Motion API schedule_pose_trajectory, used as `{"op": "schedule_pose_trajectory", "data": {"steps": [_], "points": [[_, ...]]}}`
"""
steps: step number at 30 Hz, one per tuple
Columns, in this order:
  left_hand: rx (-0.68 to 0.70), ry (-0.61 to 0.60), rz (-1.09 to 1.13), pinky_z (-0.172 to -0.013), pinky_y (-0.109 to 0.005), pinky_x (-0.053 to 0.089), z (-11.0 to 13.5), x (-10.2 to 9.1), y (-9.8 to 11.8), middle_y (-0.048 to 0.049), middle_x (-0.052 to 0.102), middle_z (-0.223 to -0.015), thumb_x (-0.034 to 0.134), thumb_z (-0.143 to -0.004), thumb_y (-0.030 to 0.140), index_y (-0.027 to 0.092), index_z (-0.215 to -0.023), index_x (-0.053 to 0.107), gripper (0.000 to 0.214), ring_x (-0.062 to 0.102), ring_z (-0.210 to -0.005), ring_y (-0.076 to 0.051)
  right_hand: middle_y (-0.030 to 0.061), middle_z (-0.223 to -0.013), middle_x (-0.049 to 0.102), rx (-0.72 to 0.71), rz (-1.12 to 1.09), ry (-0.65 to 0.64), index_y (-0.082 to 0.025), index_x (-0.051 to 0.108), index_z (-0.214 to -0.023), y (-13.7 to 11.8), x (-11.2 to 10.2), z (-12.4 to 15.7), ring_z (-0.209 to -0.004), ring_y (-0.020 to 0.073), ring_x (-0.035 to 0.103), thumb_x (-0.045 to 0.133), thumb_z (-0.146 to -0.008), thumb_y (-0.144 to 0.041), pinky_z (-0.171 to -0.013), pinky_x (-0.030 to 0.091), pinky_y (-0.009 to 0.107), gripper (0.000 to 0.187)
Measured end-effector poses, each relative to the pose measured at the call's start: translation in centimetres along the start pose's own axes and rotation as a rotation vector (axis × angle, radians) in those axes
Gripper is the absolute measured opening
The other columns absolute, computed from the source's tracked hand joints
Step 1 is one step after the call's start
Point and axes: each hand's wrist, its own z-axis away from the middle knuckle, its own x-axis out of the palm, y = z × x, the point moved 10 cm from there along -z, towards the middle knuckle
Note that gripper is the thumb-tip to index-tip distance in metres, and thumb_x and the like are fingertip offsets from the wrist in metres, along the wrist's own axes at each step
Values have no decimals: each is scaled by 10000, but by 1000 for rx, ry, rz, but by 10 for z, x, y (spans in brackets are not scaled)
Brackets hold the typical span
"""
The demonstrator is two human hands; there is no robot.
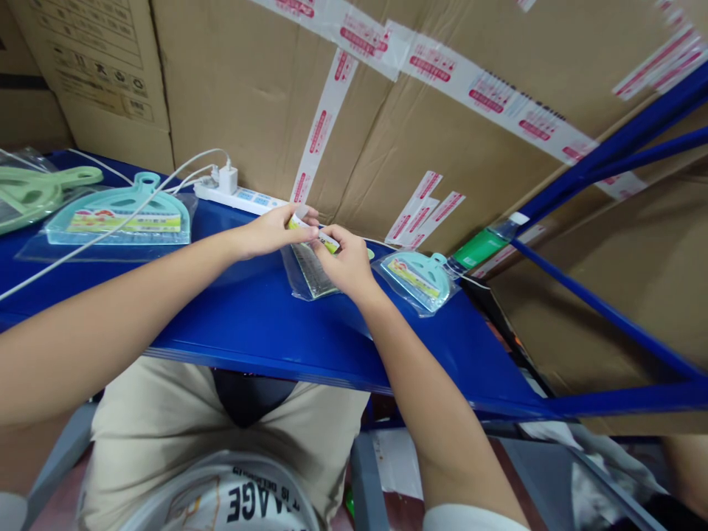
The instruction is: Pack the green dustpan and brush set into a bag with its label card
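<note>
My left hand (pixel 281 228) and right hand (pixel 348 259) pinched opposite ends of a printed label (pixel 330 243), axis ten-to-four o'clock; the bagged dustpan (pixel 313 276) lay beneath, towards six.

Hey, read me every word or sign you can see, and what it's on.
"IS DELIC", upside down, rest unclear: white shirt.
"AGE", upside down, start unclear: same shirt.
Recycling and upward-arrow signs: left cardboard box.
Too small or blurred: box print, red-and-white tape, held label, dustpan labels, power strip markings, bottle label.

Packs (pixel 414 277) on table (pixel 248 324), cartons (pixel 237 96) behind
</note>
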Motion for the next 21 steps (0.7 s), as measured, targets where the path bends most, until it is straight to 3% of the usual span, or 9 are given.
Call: {"op": "schedule_pose_trajectory", "data": {"steps": [4,8,17,21], "points": [[6,-22,-77,-892,-377,529,1,2,6,-34,736,-960,807,-666,507,201,-957,703,435,674,-931,-222,12,-839,738,20,37,-50,-231,692,-835,2,4,0,-792,202,639,635,-913,-368,-767,483,305,168],[12,-4,-97,-728,-314,458,3,2,12,37,588,-729,831,-651,467,218,-765,607,353,562,-722,-151,14,-832,740,27,58,-73,-229,699,-832,2,6,0,-793,205,642,631,-910,-348,-771,490,306,158],[23,38,-56,-611,-289,341,1,-2,11,79,422,-619,858,-689,409,249,-642,387,499,412,-594,-106,20,-868,747,25,74,-95,-227,717,-854,7,10,0,-853,214,671,624,-901,-289,-809,496,315,121],[12,74,-81,-583,-291,317,2,-7,13,86,360,-602,849,-710,401,251,-620,372,508,378,-575,-102,19,-853,742,18,59,-81,-219,717,-847,9,8,-1,-815,206,661,617,-892,-274,-787,483,314,123]]}}
